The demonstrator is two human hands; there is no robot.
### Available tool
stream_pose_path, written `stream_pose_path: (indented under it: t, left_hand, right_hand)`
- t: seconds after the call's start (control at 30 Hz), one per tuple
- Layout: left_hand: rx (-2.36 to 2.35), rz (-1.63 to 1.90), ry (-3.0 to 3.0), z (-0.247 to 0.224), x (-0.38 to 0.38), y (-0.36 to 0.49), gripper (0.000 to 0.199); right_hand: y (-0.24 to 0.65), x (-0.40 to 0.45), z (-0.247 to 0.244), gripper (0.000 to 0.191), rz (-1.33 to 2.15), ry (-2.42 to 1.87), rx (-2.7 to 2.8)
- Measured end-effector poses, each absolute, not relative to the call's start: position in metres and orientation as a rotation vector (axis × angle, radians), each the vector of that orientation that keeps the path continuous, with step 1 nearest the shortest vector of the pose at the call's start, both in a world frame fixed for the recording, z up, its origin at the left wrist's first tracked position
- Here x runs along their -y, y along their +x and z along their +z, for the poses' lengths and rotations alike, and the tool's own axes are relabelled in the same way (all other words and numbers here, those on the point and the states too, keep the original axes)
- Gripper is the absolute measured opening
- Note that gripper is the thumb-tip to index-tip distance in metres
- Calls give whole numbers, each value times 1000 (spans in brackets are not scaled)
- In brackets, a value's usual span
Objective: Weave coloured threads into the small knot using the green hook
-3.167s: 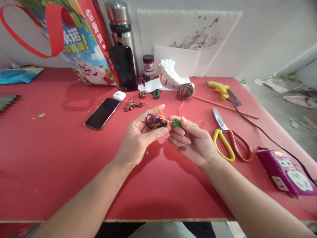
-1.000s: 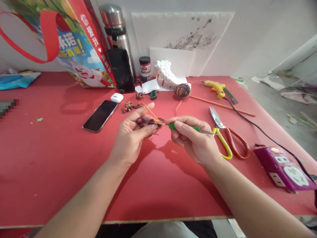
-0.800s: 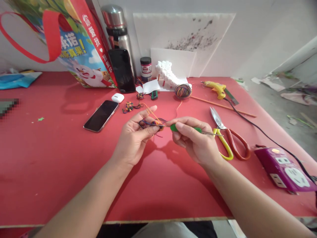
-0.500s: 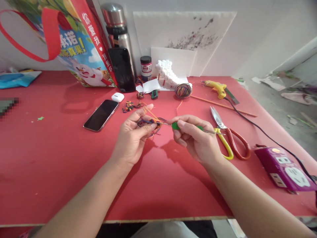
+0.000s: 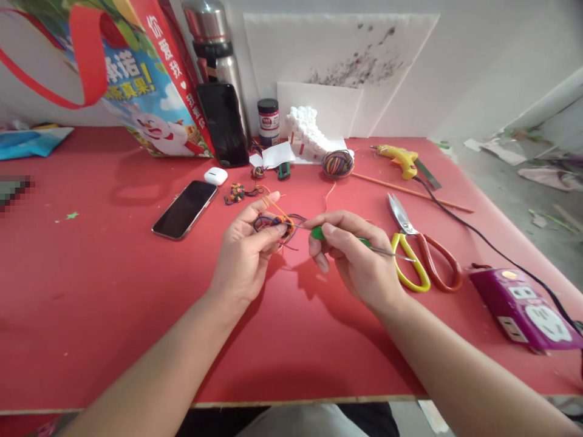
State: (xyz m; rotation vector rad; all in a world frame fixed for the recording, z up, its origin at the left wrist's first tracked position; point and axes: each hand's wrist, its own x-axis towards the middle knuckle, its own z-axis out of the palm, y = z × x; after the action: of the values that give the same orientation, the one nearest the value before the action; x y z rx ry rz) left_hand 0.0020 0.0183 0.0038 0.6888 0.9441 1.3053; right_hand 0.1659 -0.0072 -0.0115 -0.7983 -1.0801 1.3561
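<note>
Multicoloured yarn work [image 5: 286, 227] is pinched between the thumb and fingers of my left hand [image 5: 246, 252], with an orange strand running up over the fingertips. My right hand [image 5: 353, 246] is closed round the green handle of a thin metal hook [image 5: 319, 232]. The hook's tip meets the yarn work beside my left thumb; its exact place in the loops is too small to tell. Behind the hands lies a ball of multicoloured yarn [image 5: 337, 164], an orange strand trailing from it towards me. A small knotted yarn piece [image 5: 236, 193] rests on the red table behind my left hand.
Scissors [image 5: 412, 243] with yellow and red handles lie right of my right hand, near a purple power strip [image 5: 523, 309] and a yellow glue gun [image 5: 398, 159] with a black cord. To the left are a phone [image 5: 186, 209], white case [image 5: 215, 176] and bag [image 5: 159, 121].
The hook's handle end has tipped lower, and my right hand has shifted slightly left with its lower fingers loosened. My left hand still grips the yarn work. The camera view has moved slightly.
</note>
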Motion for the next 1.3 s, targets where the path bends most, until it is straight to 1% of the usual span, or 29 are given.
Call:
stream_pose_path:
  t: [0.43, 0.7, 0.87, 1.03, 1.17, 1.3]
  left_hand:
    - [-828, 1282, 772, 5, -18, 2, 54]
    - [-914, 1324, 892, -1, -16, 2, 57]
    - [-941, 1334, 884, -1, -15, 3, 52]
    - [-941, 1310, 829, 6, -14, 5, 56]
    - [-945, 1292, 799, 8, -15, 6, 53]
    - [-983, 1314, 852, 5, -15, 3, 53]
  right_hand:
    - [168, 6, -11, 17, 1309, -823, 1103]
    - [167, 7, -10, 18, 1292, -806, 1093]
    - [166, 8, -8, 19, 1273, -815, 1121]
    - [162, 12, -9, 18, 1096, -870, 1277]
    - [161, 15, -10, 18, 968, -884, 1417]
    - [163, 12, -8, 15, 1089, -935, 1281]
